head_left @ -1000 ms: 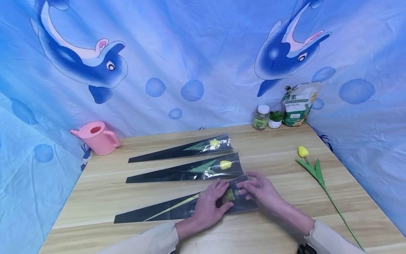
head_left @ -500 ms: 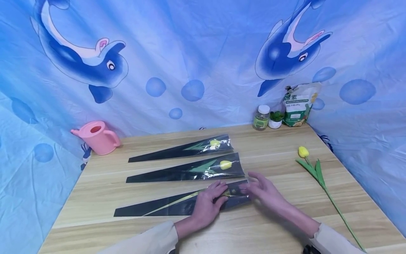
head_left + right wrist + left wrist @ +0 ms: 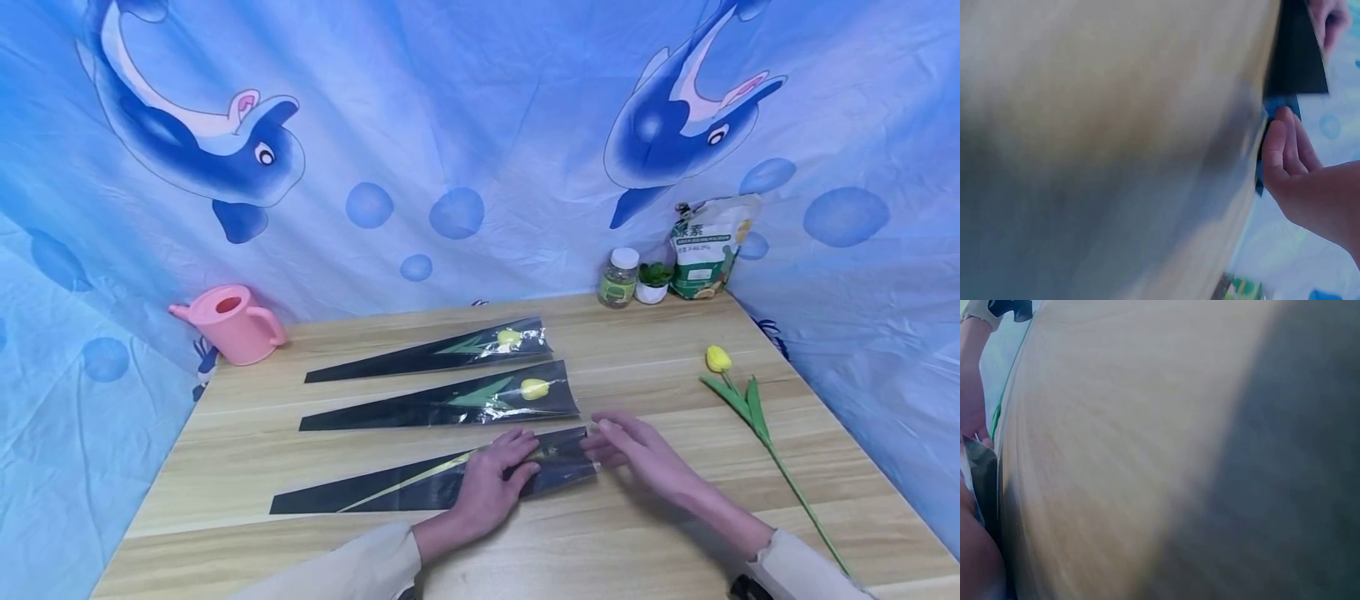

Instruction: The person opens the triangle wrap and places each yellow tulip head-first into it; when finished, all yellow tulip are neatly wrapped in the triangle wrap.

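A black, tapered flower sleeve (image 3: 375, 490) with a clear film front and a gold-green stripe lies nearest me in the head view. My left hand (image 3: 495, 483) presses on its wider half, fingers extended, hiding part of it. At the sleeve's wide right end is my right hand (image 3: 637, 458), its fingers fairly straight and touching the edge. In the right wrist view, my right hand (image 3: 1297, 162) shows loosely bent fingers beside the dark sleeve (image 3: 1297, 56). Beyond lie two similar sleeves, the middle one (image 3: 405, 414) and the far one (image 3: 405, 360), each holding a yellow tulip.
A loose yellow tulip (image 3: 717, 359) with a long green stem lies on the right of the wooden table (image 3: 645, 550). A pink watering can (image 3: 232, 329) stands back left. Along the back right are a lidded jar (image 3: 618, 279), a small potted plant (image 3: 652, 283) and a bag (image 3: 703, 250).
The near sleeve has shifted slightly away from me, and its wide end now lies flatter. My right hand has moved a little right along its edge; my left hand stays on it.
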Available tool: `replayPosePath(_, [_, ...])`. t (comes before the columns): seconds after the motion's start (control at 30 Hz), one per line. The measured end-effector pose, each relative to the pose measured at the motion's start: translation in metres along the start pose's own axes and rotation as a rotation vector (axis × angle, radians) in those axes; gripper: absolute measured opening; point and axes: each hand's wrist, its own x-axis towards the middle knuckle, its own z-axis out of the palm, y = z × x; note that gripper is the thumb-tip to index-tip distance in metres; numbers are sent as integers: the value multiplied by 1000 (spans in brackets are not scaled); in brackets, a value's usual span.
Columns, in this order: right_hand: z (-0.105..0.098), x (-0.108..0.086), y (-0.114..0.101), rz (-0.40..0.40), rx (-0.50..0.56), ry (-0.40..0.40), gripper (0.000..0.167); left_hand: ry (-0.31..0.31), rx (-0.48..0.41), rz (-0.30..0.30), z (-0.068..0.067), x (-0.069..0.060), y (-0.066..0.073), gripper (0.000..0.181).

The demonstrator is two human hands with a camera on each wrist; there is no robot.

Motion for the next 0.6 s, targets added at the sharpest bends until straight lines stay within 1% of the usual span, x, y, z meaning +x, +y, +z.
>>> replayPosePath(0.07, [-9, -1, -2, 11, -40, 51, 53, -2, -3, -8, 0, 0, 1, 34])
replayPosePath(0.13, [-20, -2, -1, 21, -101, 116, 50, -1, -7, -14, 0, 0, 1, 35])
replayPosePath(0.2, [-35, -4, 2, 4, -162, 173, 44, 1, -11, -16, 0, 0, 0, 36])
replayPosePath(0.23, [-43, -6, 5, -22, -220, 206, 40, 1, -15, -16, 0, 0, 0, 36])
replayPosePath(0.33, [-70, -9, 16, -144, -387, 314, 25, 4, -24, -13, -1, -1, 0, 35])
replayPosePath(0.37, [-80, -11, 19, -174, -438, 352, 22, 7, -24, -10, -1, -1, 0, 35])
replayPosePath(0.4, [-90, -13, 22, -199, -504, 395, 19, 9, -25, -8, -1, -1, 0, 34])
replayPosePath(0.43, [-100, -15, 25, -204, -561, 434, 17, 10, -25, -7, -1, -1, 0, 34])
replayPosePath(0.5, [-122, -21, 31, -181, -636, 486, 15, 10, -27, -6, 0, -1, -1, 34])
replayPosePath(0.53, [-132, -24, 33, -147, -674, 502, 14, 8, -24, -6, 0, -1, -1, 35])
replayPosePath(0.57, [-142, -29, 35, -101, -700, 500, 15, 5, -25, -7, 1, -1, -2, 35])
replayPosePath(0.6, [-152, -34, 36, -49, -704, 478, 17, 3, -26, -8, 1, -1, -2, 35])
